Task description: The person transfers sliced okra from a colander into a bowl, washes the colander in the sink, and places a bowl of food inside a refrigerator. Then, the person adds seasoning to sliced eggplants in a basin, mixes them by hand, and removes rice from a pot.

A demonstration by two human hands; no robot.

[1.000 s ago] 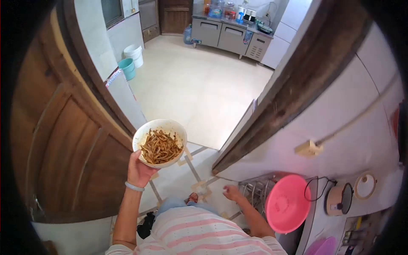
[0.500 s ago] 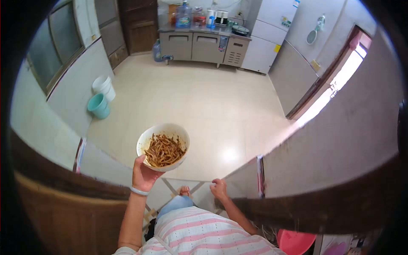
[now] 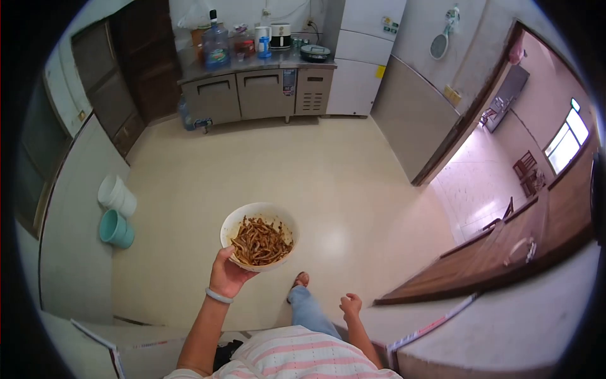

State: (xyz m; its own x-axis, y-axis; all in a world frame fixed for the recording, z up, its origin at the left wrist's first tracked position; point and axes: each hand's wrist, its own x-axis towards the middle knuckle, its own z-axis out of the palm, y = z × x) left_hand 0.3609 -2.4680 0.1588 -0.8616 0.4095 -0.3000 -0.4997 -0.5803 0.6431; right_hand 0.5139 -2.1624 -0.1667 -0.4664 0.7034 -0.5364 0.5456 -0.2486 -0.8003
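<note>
My left hand (image 3: 230, 276) is closed on the rim and side of a white bowl (image 3: 227, 221), thumb on the near edge. Brown, sauce-coated strips of food (image 3: 262, 242) lie in the bowl, and a few bits stick to its inner wall. A pale bangle (image 3: 219, 295) circles my left wrist. Low on the right, my right hand (image 3: 351, 304) hangs apart from the bowl, its fingers curled in, and I see nothing in them.
Ahead stands a steel counter (image 3: 218, 101) with a large water bottle (image 3: 216, 47) and an electric pan (image 3: 315, 53), beside a white fridge (image 3: 363, 57). White (image 3: 117, 196) and green buckets (image 3: 116, 228) line the left wall. A wooden door (image 3: 467, 265) stands open at right.
I have stepped forward through the doorway onto the tiled floor. The counter and fridge are nearer, and the room at right has come into view. My left hand still holds the bowl.
</note>
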